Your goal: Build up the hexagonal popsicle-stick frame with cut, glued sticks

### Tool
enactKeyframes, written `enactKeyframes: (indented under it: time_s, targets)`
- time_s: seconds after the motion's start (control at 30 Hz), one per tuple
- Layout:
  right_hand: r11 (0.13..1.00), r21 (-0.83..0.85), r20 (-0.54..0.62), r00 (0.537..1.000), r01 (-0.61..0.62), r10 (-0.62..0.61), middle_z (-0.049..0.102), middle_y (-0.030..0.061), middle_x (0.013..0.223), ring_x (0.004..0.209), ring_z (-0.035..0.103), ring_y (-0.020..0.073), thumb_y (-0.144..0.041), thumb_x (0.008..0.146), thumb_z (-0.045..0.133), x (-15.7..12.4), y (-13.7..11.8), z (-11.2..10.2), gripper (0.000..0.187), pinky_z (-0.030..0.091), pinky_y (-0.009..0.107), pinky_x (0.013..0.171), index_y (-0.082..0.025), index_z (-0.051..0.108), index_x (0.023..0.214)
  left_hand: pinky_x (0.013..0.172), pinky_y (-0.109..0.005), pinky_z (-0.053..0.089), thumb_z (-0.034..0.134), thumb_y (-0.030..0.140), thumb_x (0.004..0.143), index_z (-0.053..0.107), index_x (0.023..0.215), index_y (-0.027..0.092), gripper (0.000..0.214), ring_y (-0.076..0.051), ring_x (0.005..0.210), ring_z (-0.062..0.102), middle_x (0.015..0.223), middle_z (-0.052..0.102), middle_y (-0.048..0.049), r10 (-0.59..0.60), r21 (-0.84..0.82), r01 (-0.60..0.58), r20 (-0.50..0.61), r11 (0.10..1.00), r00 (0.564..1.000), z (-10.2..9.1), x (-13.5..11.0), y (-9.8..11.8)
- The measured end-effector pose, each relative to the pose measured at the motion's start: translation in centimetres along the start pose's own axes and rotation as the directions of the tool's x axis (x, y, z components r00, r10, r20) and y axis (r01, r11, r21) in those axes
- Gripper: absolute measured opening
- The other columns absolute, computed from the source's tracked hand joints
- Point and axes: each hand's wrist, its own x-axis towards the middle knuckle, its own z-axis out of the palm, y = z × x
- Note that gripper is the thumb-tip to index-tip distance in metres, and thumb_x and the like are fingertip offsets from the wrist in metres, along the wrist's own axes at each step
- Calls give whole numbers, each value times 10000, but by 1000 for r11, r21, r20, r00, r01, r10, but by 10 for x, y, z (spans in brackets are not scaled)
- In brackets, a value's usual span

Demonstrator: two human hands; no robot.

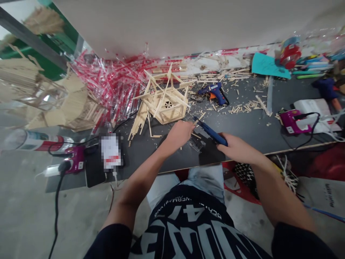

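My left hand (181, 135) is closed, pinching a thin wooden stick (201, 117) that slants up past the fingertips. In my right hand (234, 148) is a blue-handled cutter (212, 135), its narrow tip pointing up and left against or very near the stick; which of the two I cannot tell. Just beyond my left hand stands a wooden stick model (172, 117), a six-sided frame with sticks crossing over its top. A small clear plastic piece (196, 144) lies on the table below the cutter.
A blue glue gun (217, 92) lies behind the cutter, among scattered stick offcuts (246, 107). Red-and-clear plastic wrappers (118, 82) pile up at back left. Purple power adapters (289, 122) with cables sit at both ends of the dark table (242, 126). A phone (111, 153) is near the front left edge.
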Motion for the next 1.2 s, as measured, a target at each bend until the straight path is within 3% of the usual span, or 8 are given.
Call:
enactKeyframes:
  time_s: [0.13,0.3,0.4,0.5,0.67,0.9,1.2]
  targets:
    - [1000,19,-13,1000,20,-20,823,132,1140,1035,756,293,-174,940,568,6,-4,2,183,553,319,864,-203,699,1065,803,-341,559,480,215,1087,746,820,170,379,-242,710,728,770,769,-130,0,170,-12,72,985,997,-4,5,9]
    - [998,-3,-17,998,58,-58,836,125,1132,1005,766,284,-205,981,567,11,-3,4,179,547,313,850,-198,720,1074,833,-372,565,475,210,1101,793,913,133,377,-287,792,764,802,779,-166,-21,244,0,84,970,996,-9,6,18]
    - [997,-17,-60,996,69,-70,832,141,1168,1048,774,296,-337,1076,544,12,1,11,225,534,317,835,-200,717,1116,838,-384,578,457,207,1125,815,1040,105,381,-320,859,793,869,792,-197,-81,337,37,118,941,990,-10,6,24]
    - [995,-89,-126,991,41,-53,815,182,1141,1061,768,321,-472,1151,443,13,5,21,388,504,333,818,-184,695,1091,856,-386,588,442,190,1141,808,1158,95,379,-336,938,815,958,809,-213,-123,405,55,143,913,982,-9,6,28]
    - [982,-189,-134,990,7,-33,791,198,1070,1035,764,329,-473,1181,391,15,4,28,437,458,329,812,-152,676,1099,848,-379,600,418,139,1136,791,1215,71,387,-350,1002,830,1017,819,-233,-136,437,63,139,897,981,-5,5,27]
    - [961,-278,-103,994,-9,-21,791,221,1141,1109,763,346,-394,1199,335,16,-3,26,451,439,341,836,-108,684,1190,839,-365,608,422,78,1106,796,1193,72,383,-347,1020,835,1013,825,-231,-131,460,53,138,886,982,-7,6,35]
    - [896,-430,-100,993,-106,70,815,227,1165,1092,793,369,-408,1205,309,5,-9,32,476,409,361,751,-140,703,1196,837,-358,597,437,94,1107,799,1160,94,366,-335,1000,827,973,819,-208,-114,442,34,156,896,981,-4,2,34]
